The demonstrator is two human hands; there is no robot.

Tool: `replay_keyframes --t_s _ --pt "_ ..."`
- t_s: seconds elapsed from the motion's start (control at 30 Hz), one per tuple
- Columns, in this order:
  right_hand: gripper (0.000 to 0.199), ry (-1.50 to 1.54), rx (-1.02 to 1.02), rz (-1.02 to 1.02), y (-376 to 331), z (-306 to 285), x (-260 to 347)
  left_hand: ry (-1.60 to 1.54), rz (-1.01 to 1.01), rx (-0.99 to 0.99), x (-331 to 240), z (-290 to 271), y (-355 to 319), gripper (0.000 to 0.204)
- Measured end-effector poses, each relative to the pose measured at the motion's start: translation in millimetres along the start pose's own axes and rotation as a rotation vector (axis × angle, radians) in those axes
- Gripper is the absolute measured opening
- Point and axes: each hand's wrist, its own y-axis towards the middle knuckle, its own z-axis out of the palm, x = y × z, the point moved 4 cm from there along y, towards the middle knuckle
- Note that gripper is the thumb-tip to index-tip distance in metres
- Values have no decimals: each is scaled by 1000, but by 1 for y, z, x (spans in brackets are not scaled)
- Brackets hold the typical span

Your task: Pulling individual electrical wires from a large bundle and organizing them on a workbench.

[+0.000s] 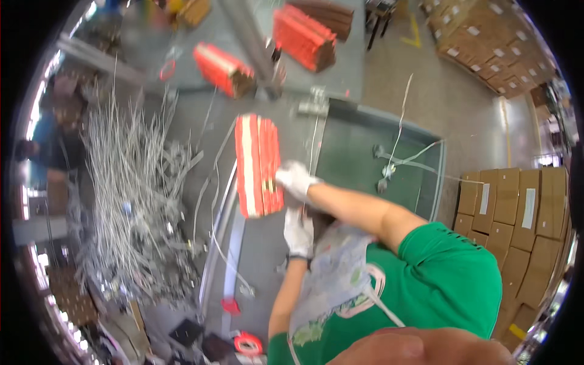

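A bright red block with a cream stripe (247, 164), seemingly a stack of flat pieces, lies on the grey worktable in front of me. My right hand (296, 180), in a white glove, is at the right edge of this block with its fingers curled. Whether it grips the block or something small cannot be made out. Just below, my left hand (298, 234), also gloved in white, has its fingers drawn together near the block's lower right corner. What it may hold is hidden by blur.
A big heap of grey-white cables (137, 201) covers the left side. More red blocks (304, 38) lie beyond a metal post (246, 42). A green tray (371, 128) with a few cables stands at right. Cardboard cartons (511, 213) are stacked far right. A red tape roll (247, 344) lies near.
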Motion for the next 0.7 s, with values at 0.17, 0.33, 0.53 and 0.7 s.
replay_keyframes --t_s 0.17,0.33,0.53,0.7 --pt "19 581 209 19 -23 -24 27 -25 28 -83 -2 3 11 23" --pt "28 725 77 212 -26 -69 -59 -69 -54 -71 -3 2 9 24" --pt "39 629 88 332 -55 -61 -86 -64 -39 -83 -6 1 5 24" --pt "36 636 85 256 -57 -54 -82 -37 -9 -88 -7 -1 7 24"
